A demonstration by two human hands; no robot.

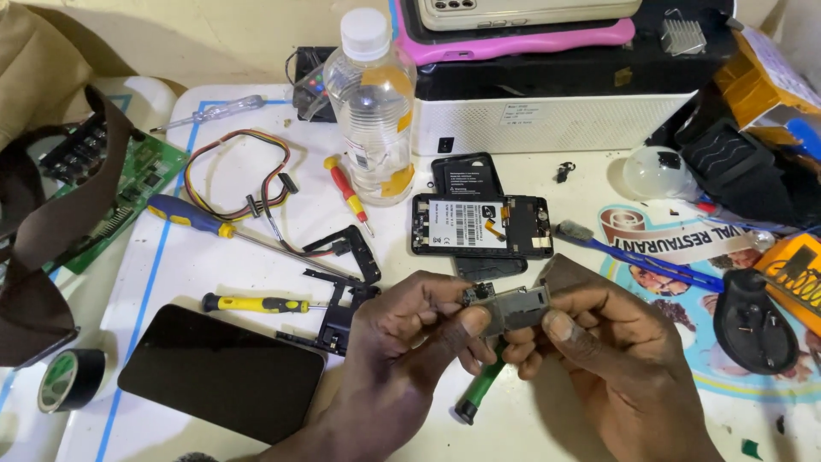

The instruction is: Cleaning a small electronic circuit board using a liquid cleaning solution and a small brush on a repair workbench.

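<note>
Two hands meet low at centre over the white tabletop (197, 265), and everything else fans out around them. Biggest piece first: the black glass panel (221, 372) lies flat at eight o'clock from the hands, just beside the left wrist. Up at twelve o'clock sits the opened phone body (481, 226), back off, with its pale label showing. At eleven o'clock stands the clear plastic bottle (372, 107), upright with a white cap. Out at ten o'clock lies the blue-handled screwdriver (224, 229), and the yellow-handled screwdriver (256, 303) rests near the left knuckles at nine. Now the action: left hand (409, 342) and right hand (599, 342) both pinch the small grey metal part (511, 306), each grip clamped on an end, holding it just above the tabletop. A green-handled tool (479, 389) pokes out beneath the fingers at six o'clock.
</note>
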